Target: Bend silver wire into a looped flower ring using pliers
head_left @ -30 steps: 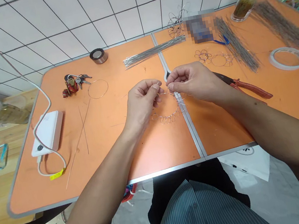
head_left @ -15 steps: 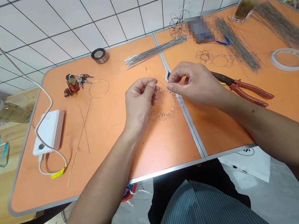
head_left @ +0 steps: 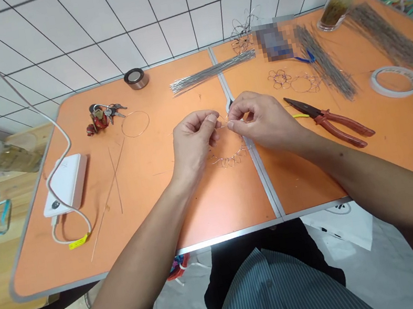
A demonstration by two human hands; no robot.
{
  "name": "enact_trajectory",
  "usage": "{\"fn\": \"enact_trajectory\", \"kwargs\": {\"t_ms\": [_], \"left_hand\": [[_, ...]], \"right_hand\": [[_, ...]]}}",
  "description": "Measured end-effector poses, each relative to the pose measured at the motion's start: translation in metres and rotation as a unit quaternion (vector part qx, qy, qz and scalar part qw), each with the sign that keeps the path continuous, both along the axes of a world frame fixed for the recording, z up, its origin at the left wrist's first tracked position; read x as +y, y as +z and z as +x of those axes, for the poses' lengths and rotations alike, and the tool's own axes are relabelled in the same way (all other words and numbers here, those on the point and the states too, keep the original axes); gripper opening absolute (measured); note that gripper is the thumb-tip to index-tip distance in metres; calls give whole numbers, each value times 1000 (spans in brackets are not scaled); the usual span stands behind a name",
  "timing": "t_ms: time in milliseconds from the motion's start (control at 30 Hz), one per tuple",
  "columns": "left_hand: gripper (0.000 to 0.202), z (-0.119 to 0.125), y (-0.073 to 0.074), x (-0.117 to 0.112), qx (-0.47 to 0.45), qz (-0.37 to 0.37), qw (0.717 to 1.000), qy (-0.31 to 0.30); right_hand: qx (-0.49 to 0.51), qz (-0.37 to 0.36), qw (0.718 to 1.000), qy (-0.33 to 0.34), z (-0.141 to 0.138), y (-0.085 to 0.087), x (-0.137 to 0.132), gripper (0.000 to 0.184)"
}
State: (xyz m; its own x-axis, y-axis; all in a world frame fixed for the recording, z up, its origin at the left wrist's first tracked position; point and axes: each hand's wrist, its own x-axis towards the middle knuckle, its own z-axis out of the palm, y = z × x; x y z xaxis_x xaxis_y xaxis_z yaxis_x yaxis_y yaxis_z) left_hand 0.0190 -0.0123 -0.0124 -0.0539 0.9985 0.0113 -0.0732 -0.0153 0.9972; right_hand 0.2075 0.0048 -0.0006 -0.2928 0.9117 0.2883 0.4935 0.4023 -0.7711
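Note:
A ring of thin wire with small loops along its edge [head_left: 230,161] hangs between my two hands, low over the orange table [head_left: 208,207]. My left hand [head_left: 195,134] pinches it between thumb and forefinger at its upper left. At the upper right, my right hand [head_left: 256,118] is pinched on the wire, its fingertips close to those of the left. The exact spot where the wire passes between the fingertips is too fine to make out. Pliers with red handles [head_left: 330,119] lie just right of my right hand. A plain wire ring [head_left: 135,124] rests to the left.
Straight wires [head_left: 212,73] lie in a bundle behind my hands; darker wire bundles [head_left: 326,61] are at right, near a white tape roll [head_left: 395,81]. Keys [head_left: 109,112], dark tape [head_left: 136,78] and a white power bank [head_left: 66,184] with its cable sit left. A liquid-filled tube [head_left: 343,0] stands back right.
My right hand has moved slightly left and down, bringing its fingertips closer to my left hand. More of the pliers' jaws shows. The left hand keeps its pinch.

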Motion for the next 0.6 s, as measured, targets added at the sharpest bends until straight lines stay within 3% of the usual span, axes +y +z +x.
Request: {"fn": "enact_trajectory", "kwargs": {"t_ms": [400, 600], "left_hand": [[19, 1, 3, 0, -65, -28, 997, -32], [19, 2, 3, -2, -52, -31, 998, -33]], "right_hand": [[78, -52, 996, 15, 4, 0, 3, 10], [86, -70, 994, 7, 3, 1, 2, 12]]}}
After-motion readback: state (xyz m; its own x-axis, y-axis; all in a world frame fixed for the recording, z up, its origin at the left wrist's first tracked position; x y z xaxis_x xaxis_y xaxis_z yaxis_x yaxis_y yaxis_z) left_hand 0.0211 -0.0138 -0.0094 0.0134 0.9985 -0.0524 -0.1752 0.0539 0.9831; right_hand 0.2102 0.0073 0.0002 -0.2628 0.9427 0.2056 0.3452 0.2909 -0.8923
